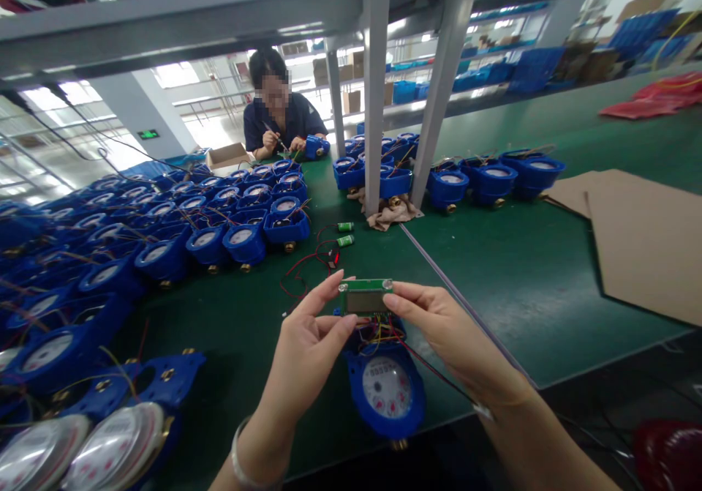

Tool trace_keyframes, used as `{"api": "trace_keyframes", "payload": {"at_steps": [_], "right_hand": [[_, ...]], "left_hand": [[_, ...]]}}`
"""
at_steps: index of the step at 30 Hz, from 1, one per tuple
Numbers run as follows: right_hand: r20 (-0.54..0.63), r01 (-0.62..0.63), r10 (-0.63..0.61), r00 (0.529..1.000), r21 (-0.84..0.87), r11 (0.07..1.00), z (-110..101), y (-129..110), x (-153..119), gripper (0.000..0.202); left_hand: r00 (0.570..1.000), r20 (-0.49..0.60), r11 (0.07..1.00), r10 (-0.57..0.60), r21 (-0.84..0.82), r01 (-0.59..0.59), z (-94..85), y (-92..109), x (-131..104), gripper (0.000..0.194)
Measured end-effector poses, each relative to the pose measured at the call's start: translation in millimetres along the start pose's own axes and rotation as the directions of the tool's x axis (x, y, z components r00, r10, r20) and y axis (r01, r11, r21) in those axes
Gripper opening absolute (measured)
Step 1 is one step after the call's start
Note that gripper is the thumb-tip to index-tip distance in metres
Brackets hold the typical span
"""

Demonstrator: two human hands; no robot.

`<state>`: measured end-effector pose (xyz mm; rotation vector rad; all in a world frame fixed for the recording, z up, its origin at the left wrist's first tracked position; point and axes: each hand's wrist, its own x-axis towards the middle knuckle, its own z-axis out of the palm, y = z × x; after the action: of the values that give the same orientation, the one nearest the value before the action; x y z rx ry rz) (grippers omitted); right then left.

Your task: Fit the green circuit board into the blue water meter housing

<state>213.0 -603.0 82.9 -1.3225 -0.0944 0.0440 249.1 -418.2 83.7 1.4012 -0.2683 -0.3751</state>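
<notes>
Between my two hands is a small green circuit board (pixel 366 301) with a grey display. My left hand (pixel 312 337) pinches its left side between thumb and fingers. The right side is gripped by my right hand (pixel 428 315), thumb on the front near the corner. Thin coloured wires (pixel 381 330) hang from the board into a blue water meter (pixel 388 388) standing below it at the table's front edge. The meter's round white dial faces up. Beyond the board lie two green batteries (pixel 345 241) and a small black part with a red light (pixel 333 258), joined to red and black wires.
Rows of blue water meters (pixel 241 238) fill the left side. More meters (pixel 493 180) stand behind grey metal posts (pixel 376 96) with a rag (pixel 392 213) at their foot. Cardboard sheets (pixel 647 242) lie right. Across the table, a person (pixel 285 121) works on a meter.
</notes>
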Motion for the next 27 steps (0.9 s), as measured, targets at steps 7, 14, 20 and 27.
{"api": "trace_keyframes", "payload": {"at_steps": [7, 14, 20, 27], "right_hand": [[-0.034, -0.089, 0.085, 0.996, -0.141, 0.986, 0.4, -1.8, -3.2, 0.035], [-0.212, -0.126, 0.038, 0.977, -0.420, 0.899, -10.5, 18.5, 1.8, 0.055], [-0.177, -0.047, -0.129, 0.976, -0.743, 0.667, -10.1, 16.2, 0.6, 0.026], [-0.182, -0.017, -0.142, 0.973, -0.672, 0.740, -13.6, 34.7, 10.7, 0.043]], "left_hand": [[0.999, -0.035, 0.993, 0.019, 0.113, -0.015, 4.6, -4.9, 2.0, 0.063], [0.983, -0.123, 0.715, 0.138, 0.699, -0.013, 5.8, -21.7, -3.6, 0.049], [0.966, -0.131, 0.576, 0.223, 0.817, -0.023, 0.9, -26.9, -4.7, 0.036], [0.945, -0.182, 0.663, 0.272, 0.748, -0.046, -7.8, -38.7, 3.1, 0.044]]}}
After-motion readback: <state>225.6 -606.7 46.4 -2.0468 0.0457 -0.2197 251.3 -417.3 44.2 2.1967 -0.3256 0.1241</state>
